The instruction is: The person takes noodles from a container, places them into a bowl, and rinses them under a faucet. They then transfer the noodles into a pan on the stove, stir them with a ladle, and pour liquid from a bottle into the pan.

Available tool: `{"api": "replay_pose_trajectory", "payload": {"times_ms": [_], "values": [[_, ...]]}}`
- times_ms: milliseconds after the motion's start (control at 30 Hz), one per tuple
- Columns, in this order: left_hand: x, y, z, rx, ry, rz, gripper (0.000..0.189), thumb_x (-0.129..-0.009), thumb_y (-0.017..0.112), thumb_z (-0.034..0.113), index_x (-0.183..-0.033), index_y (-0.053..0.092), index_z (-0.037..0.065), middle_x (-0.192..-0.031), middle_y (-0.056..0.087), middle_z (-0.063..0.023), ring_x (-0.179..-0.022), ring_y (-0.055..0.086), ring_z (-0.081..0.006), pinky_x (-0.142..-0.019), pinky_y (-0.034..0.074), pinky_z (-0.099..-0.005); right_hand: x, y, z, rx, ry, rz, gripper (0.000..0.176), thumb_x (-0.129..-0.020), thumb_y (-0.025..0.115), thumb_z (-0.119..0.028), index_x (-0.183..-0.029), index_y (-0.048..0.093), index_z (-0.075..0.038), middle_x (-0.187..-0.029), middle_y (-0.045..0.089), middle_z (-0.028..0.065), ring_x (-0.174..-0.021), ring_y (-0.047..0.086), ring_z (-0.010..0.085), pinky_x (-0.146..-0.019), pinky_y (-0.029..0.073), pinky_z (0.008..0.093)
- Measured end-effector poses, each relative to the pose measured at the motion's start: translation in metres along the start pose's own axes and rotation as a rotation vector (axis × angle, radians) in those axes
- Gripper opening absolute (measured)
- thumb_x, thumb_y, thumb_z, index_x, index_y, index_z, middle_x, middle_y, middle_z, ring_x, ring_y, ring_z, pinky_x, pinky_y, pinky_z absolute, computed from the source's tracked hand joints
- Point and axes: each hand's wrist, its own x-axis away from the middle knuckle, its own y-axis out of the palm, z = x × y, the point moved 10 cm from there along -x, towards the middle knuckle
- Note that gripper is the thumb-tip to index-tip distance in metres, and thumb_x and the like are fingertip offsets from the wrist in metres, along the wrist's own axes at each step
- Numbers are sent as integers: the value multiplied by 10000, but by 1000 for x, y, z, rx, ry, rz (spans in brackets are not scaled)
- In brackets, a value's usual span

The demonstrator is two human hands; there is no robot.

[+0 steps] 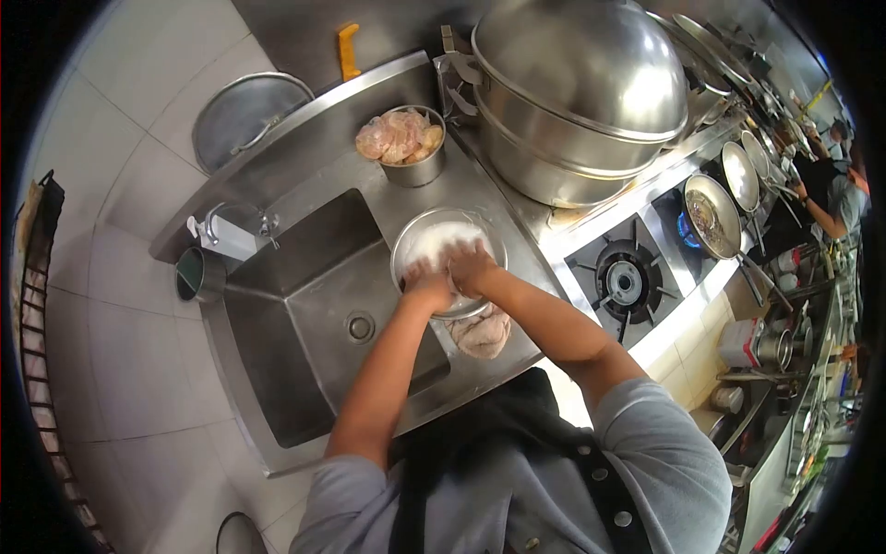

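Observation:
On the counter beside the sink stands a round metal bowl with white contents, whose kind does not show. Both my hands reach down into it. My left hand is at the near left side, its fingers apart and their tips partly hidden in the white stuff. Close beside it, my right hand has its fingers spread over the same contents. A crumpled pale cloth lies against the bowl's near side. Behind the bowl, a steel pot holds pale pink and yellowish pieces that look like raw chicken.
To the left is a steel sink with a faucet. A large domed steamer stands at the back right. A gas burner is at right, and a pan sits by a blue flame. Another person works farther along.

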Motion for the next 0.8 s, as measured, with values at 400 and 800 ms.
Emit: {"api": "replay_pose_trajectory", "payload": {"times_ms": [400, 800], "values": [[78, -76, -93, 891, 297, 1080, 181, -805, 631, 70, -981, 634, 32, -1093, 619, -144, -1041, 592, -259, -851, 486, -346, 20, -51, 22, -95, 139, 590, 239, -839, 548, -248, -944, 658, -64, -1136, 565, 145, -1092, 502, 290, -911, 414, 397], [-71, -66, -439, 1304, -281, 830, 441, -815, 609, 113, -1206, 502, -60, -1138, 625, -173, -1084, 588, -265, -948, 423, -316, 10, -151, -67, -871, -216, 770, 284, -793, 684, -137, -1018, 606, 18, -972, 590, 183, -983, 560, 354, -844, 456, 374]]}}
